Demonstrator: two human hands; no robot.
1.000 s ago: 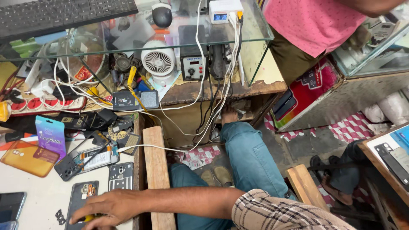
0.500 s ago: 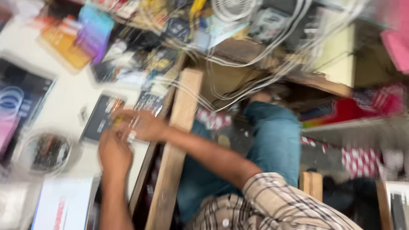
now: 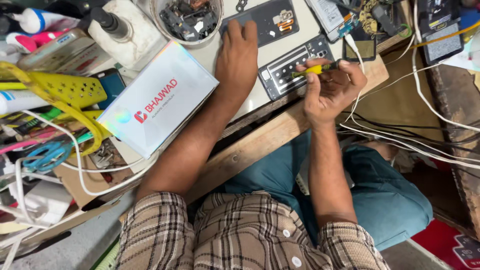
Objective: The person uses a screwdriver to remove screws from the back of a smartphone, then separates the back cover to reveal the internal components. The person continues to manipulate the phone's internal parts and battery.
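Box left of left hand, tub of parts behind, frame under screwdriver in right hand.

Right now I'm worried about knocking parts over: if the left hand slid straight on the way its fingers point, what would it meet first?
The left hand already lies on the dark phone panel; its fingertips aim up along it. Beyond looks bare bench, though the picture ends there.

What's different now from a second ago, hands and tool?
The left hand has come in and rests flat on the table beside the opened phone. The right hand has lifted back, holding the yellow screwdriver over that phone. The phone itself lies on the white table as before.
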